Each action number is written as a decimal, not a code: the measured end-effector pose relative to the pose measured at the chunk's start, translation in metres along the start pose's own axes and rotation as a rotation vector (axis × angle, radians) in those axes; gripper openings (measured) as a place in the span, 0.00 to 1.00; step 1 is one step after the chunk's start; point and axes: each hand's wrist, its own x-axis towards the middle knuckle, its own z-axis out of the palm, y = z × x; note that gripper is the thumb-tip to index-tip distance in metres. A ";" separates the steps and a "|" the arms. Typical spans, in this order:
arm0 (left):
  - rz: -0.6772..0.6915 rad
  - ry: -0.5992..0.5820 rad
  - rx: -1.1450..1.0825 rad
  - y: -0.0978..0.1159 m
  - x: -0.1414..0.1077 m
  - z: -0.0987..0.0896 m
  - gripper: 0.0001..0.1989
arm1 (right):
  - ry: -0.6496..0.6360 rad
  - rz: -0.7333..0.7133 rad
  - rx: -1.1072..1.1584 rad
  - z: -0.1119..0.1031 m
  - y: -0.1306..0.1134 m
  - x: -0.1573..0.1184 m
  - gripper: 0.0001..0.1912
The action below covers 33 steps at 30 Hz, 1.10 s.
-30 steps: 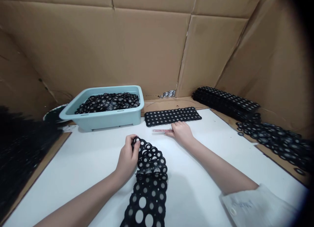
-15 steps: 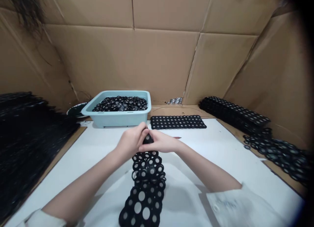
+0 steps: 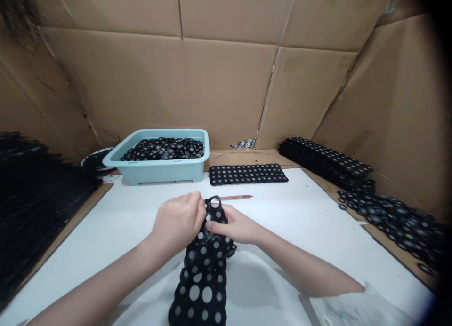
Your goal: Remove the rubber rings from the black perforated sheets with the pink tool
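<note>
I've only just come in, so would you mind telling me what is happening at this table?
A person is holding the upper end of a long black strip full of round holes, with the left hand and the right hand close together. A red pencil-like stick lies just beyond. Farther back are a light blue basin of loose black rings and a flat black perforated piece.

Workshop-like bench, cardboard walls [image 3: 226, 81]

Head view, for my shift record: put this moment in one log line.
left hand: grips black strip | right hand: thumb on strip | red pencil: on white table | blue basin: holds black rings
</note>
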 end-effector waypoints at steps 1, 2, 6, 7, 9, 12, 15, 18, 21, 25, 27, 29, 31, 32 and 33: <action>0.037 -0.084 -0.022 0.010 -0.006 0.008 0.14 | -0.002 -0.004 0.004 0.003 0.003 -0.003 0.07; 0.062 -0.157 -0.052 0.017 -0.011 0.015 0.14 | -0.007 0.005 0.008 0.007 0.007 -0.007 0.07; -0.009 -0.346 -0.133 0.025 -0.027 0.030 0.13 | 0.016 0.062 -0.017 0.019 0.019 -0.019 0.10; -0.041 -0.376 -0.154 0.023 -0.029 0.031 0.13 | 0.023 0.075 -0.030 0.022 0.022 -0.021 0.10; -0.067 -0.455 -0.270 0.017 -0.032 0.031 0.13 | 0.010 0.105 -0.060 0.025 0.025 -0.024 0.09; -0.150 -0.521 -0.584 0.000 -0.029 0.024 0.17 | -0.005 0.113 -0.072 0.026 0.024 -0.026 0.08; -0.452 -0.290 -0.652 -0.018 -0.026 0.016 0.20 | 0.031 0.151 -0.020 0.025 0.021 -0.025 0.09; -0.504 -0.135 -0.521 -0.021 -0.032 0.018 0.17 | 0.030 0.207 0.038 0.027 0.019 -0.024 0.08; -0.266 -0.157 -0.487 -0.011 -0.048 0.025 0.11 | 0.037 0.207 0.084 0.031 0.017 -0.024 0.07; -0.153 0.213 -0.362 -0.009 -0.063 0.026 0.11 | 0.145 0.242 0.099 0.034 0.018 -0.024 0.08; -0.106 0.293 -0.346 -0.011 -0.065 0.026 0.12 | 0.184 0.251 0.103 0.035 0.021 -0.024 0.08; 0.002 0.149 -0.409 -0.010 -0.065 0.029 0.11 | 0.196 0.230 0.102 0.035 0.023 -0.023 0.07; -0.009 -0.105 -0.508 -0.006 -0.063 0.033 0.09 | 0.202 0.210 0.099 0.035 0.023 -0.023 0.07; -0.072 -0.218 -0.558 -0.003 -0.061 0.036 0.08 | 0.197 0.203 0.098 0.036 0.023 -0.023 0.07; -0.144 -0.318 -0.605 0.001 -0.060 0.037 0.07 | 0.182 0.194 0.098 0.036 0.023 -0.023 0.07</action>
